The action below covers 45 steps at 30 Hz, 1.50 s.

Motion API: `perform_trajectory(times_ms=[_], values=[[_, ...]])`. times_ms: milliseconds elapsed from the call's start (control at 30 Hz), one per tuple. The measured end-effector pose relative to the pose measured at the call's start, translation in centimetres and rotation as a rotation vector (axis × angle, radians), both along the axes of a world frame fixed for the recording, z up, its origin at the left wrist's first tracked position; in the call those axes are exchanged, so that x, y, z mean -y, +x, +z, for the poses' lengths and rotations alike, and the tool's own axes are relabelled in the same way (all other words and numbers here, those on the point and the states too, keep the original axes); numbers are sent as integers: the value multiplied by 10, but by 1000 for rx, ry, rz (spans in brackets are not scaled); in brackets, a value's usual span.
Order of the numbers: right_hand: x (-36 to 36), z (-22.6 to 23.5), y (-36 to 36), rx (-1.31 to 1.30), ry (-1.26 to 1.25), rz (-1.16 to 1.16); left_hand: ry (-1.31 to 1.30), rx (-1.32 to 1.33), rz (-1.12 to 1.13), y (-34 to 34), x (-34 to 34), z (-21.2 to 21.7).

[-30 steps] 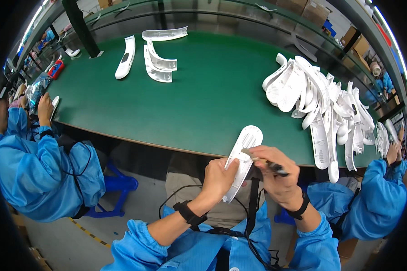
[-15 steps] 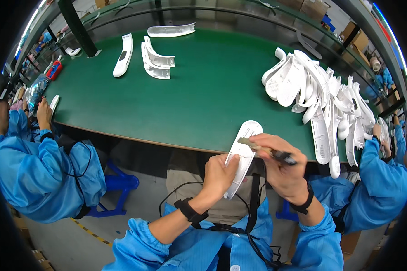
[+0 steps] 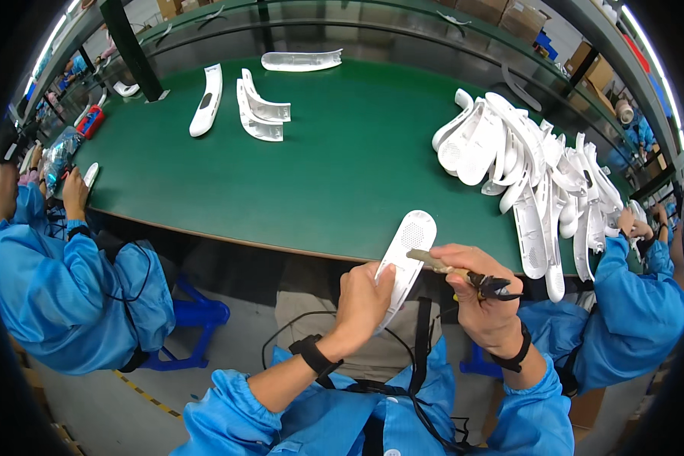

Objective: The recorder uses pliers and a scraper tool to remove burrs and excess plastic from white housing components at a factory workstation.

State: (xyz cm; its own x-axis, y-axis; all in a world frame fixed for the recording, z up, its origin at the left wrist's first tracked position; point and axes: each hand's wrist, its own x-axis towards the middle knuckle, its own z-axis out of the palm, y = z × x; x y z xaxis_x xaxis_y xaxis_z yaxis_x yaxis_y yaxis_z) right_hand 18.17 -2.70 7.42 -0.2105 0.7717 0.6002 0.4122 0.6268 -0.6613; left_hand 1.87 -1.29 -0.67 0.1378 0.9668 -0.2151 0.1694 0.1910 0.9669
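My left hand (image 3: 362, 302) grips a long white plastic shell (image 3: 416, 230) with a rounded end full of small holes, its inner side facing up over the table's front edge. The thumb lies on top of the shell, and its lower end is partly behind the hand. My right hand (image 3: 482, 296) is closed around a pair of pliers (image 3: 463, 271), held reversed. The tan handle end rests on or just above the shell's inside, below the perforated area. The dark jaws point away to the right, past my fingers.
On the green table (image 3: 296, 178) a large heap of white shells (image 3: 509, 148) fills the right side. Farther back lie two nested curved shells (image 3: 260, 114), a shell with a dark oval (image 3: 207, 100) and another shell (image 3: 302, 61). Co-workers in blue sit at left (image 3: 76, 289) and right (image 3: 638, 304).
The pliers have turned in my right hand, so their dark jaws show more. The held shell has shifted slightly. At the right, the co-worker's hands have moved by the heap.
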Motion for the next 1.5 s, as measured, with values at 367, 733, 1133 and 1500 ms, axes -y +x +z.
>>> perform_trajectory(times_ms=[367,733,1133,1500], values=[[19,-39,18,17,2,-34,539,-628,-158,-3,-5,26],[13,-35,13,119,116,54,610,-648,-195,-4,-7,22],[12,-29,15,138,102,-9,603,-649,-209,-6,-13,22],[13,-35,10,61,31,4,557,-652,-188,-5,-10,25]])
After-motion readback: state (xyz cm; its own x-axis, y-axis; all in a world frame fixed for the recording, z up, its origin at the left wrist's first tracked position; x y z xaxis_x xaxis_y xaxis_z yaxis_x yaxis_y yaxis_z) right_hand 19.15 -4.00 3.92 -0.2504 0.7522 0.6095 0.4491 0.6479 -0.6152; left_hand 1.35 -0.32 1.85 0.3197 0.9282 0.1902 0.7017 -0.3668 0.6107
